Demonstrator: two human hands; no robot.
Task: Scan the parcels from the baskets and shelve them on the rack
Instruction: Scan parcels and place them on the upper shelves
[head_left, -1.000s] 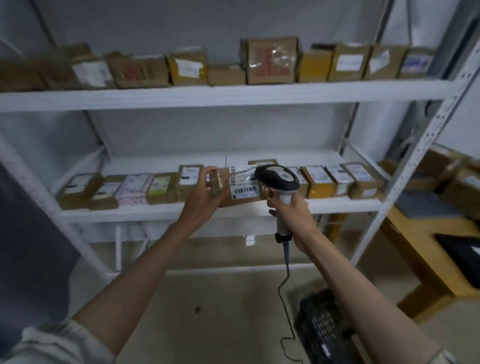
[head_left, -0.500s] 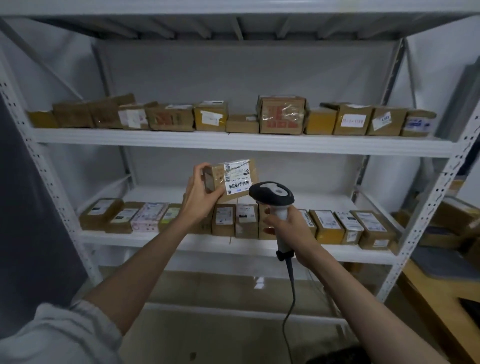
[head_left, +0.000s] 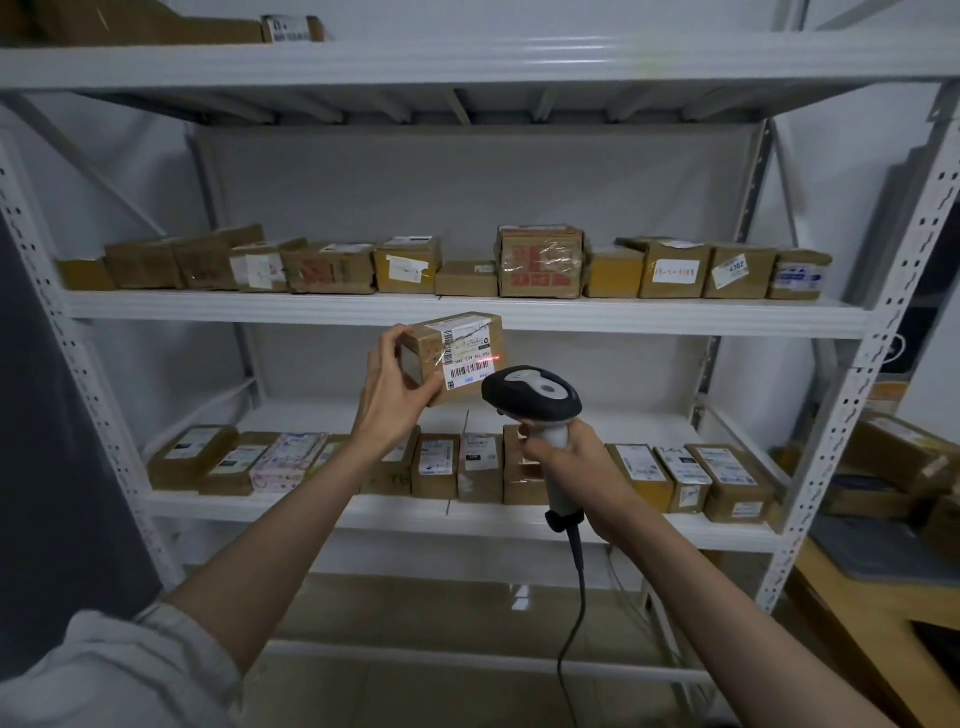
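Observation:
My left hand (head_left: 387, 395) grips a small brown cardboard parcel (head_left: 457, 345) by its left end, holding it up in front of the white rack (head_left: 467, 312). Its white barcode label faces me, and a red laser line crosses the label. My right hand (head_left: 563, 452) grips the handle of a black and grey corded barcode scanner (head_left: 530, 397), whose head sits just right of and below the parcel, aimed at the label.
A row of brown parcels (head_left: 540, 262) lines the middle shelf, and another row (head_left: 441, 465) fills the lower shelf. More boxes sit on the top shelf (head_left: 291, 28). To the right stand a wooden table (head_left: 857, 587) and further boxes (head_left: 904, 452).
The parcel has risen from the lower shelf level to just under the middle shelf. The scanner followed it up, and a red laser line now shows on the label. The view tilted upward.

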